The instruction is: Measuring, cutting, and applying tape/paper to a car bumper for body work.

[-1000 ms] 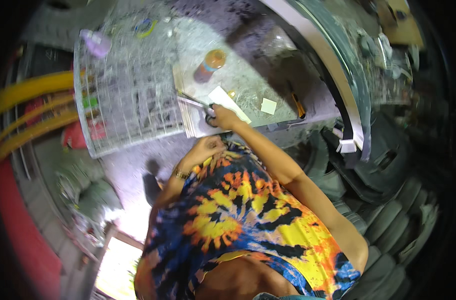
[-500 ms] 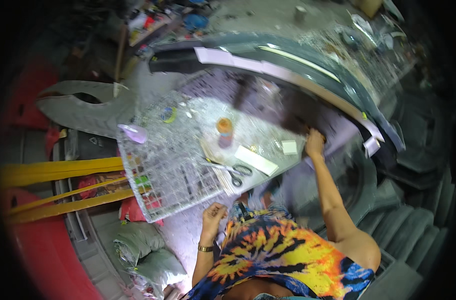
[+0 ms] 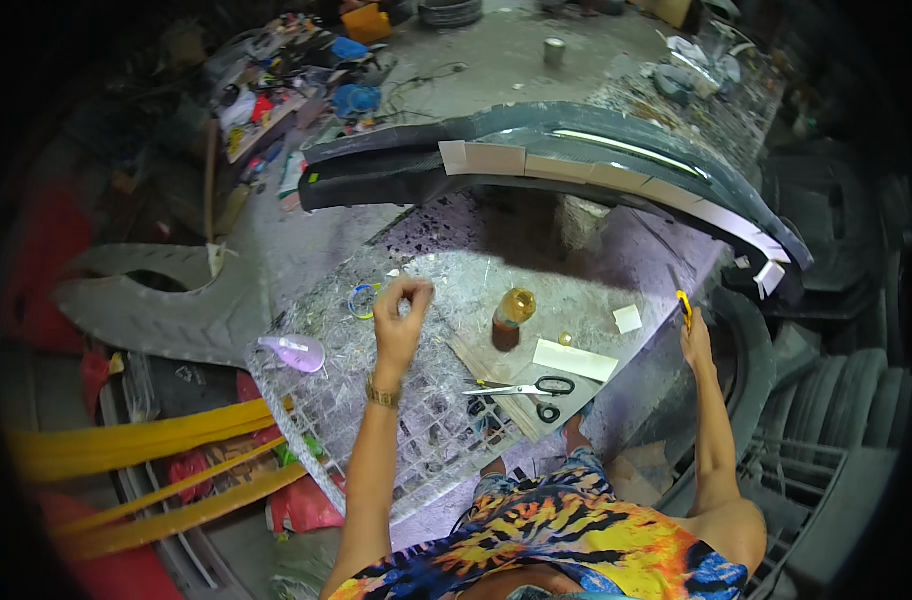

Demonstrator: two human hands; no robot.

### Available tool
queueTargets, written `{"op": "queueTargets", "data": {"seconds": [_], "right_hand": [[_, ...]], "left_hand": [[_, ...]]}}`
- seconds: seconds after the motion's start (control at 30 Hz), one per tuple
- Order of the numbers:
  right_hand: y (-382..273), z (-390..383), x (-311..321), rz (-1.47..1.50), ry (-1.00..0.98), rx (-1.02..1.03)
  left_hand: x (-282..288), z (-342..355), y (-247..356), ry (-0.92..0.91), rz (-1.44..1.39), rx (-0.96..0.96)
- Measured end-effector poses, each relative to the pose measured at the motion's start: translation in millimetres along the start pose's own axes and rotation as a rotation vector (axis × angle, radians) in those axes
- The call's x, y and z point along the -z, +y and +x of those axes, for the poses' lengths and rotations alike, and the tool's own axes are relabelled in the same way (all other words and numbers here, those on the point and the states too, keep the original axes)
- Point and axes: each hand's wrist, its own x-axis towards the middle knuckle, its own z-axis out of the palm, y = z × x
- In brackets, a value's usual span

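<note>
My left hand [image 3: 400, 318] is raised over a wire mesh rack [image 3: 316, 400], with its fingertips pinched together; whether something small is between them I cannot tell. Just left of it a blue and yellow ring [image 3: 362, 300] lies on the mesh. My right hand [image 3: 694, 345] is stretched out to the right and grips a yellow utility knife [image 3: 684, 305], blade up, below the right end of a dark car bumper [image 3: 536, 150]. Strips of pale masking tape [image 3: 616, 180] run along the bumper's lower edge.
On the mesh-covered table are an amber bottle [image 3: 511, 318], black-handled scissors [image 3: 536, 388], white paper pieces [image 3: 574, 358] and a purple bottle [image 3: 294, 350]. Yellow straps [image 3: 136, 440] lie to the left, stacked dark parts [image 3: 826, 420] to the right, and cluttered floor behind.
My right hand left the scissors on the table, went up to the bumper's right end and now holds the yellow knife. My left hand rose from my lap over the mesh.
</note>
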Motion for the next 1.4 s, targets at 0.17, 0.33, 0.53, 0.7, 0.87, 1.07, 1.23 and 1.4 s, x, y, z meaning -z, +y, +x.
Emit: {"op": "queueTargets", "data": {"seconds": [0.17,0.33,0.53,0.7,0.87,1.07,1.23,1.4], "right_hand": [[-220,-100,83,0.689,0.077,-0.029],[-413,-81,36,1.306,-0.037,0.101],[-496,0,-36,1.393,0.027,0.046],[-497,33,-59,1.105,0.233,0.089],[-506,46,-67,1.025,0.249,0.11],[-505,58,-78,0.98,0.252,0.083],[-509,65,-87,1.013,0.269,0.016],[-513,58,-77,1.113,0.14,-0.069]], "left_hand": [[-9,144,-3,-0.046,0.18,-0.509],[-40,205,-9,-0.161,0.329,-0.671],[-45,238,-14,-0.439,0.336,-0.677],[-52,250,-22,-0.454,0.218,-0.608],[-53,252,-33,-0.413,0.224,-0.603],[-56,250,-41,-0.398,0.164,-0.55],[-59,249,-45,-0.375,0.159,-0.561],[-57,244,-53,-0.334,0.132,-0.577]]}}
